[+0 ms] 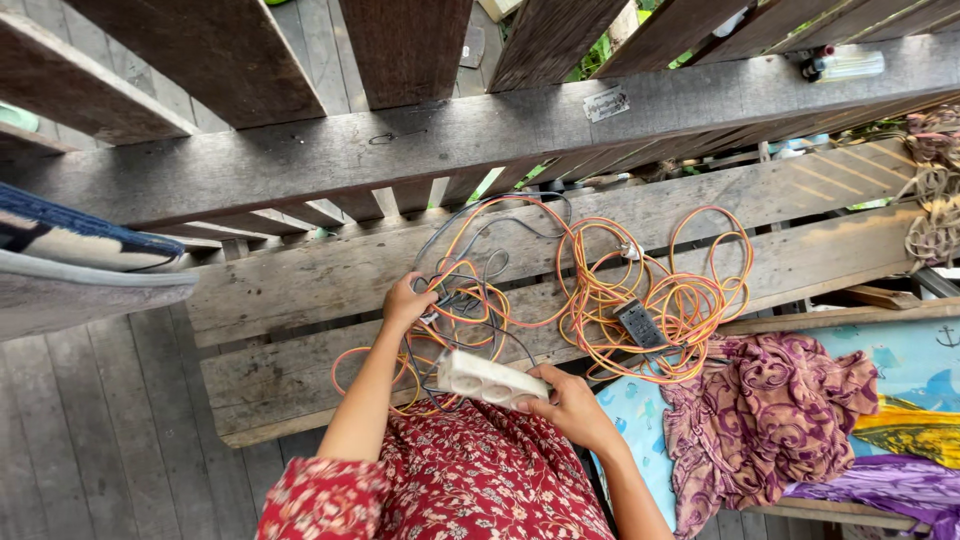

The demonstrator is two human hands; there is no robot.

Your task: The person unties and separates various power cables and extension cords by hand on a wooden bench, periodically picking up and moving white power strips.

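My right hand (570, 402) holds a white power strip (488, 378) by its near end, just above my lap. My left hand (406, 303) is closed on a bundle of orange and grey cable (462, 305) lying on the wooden bench (290, 290). More orange cable (640, 285) sprawls in loose coils to the right, with a dark grey power strip (638, 323) lying among the loops. A small white plug (630, 251) sits in the coils further back.
A wooden railing (420, 140) runs behind the bench. A purple patterned cloth (770, 420) and a blue printed mat (900, 360) lie at the right. Knotted rope (935, 190) hangs at the far right. A bottle (845, 63) rests beyond the rail. A striped cushion (70, 240) is at the left.
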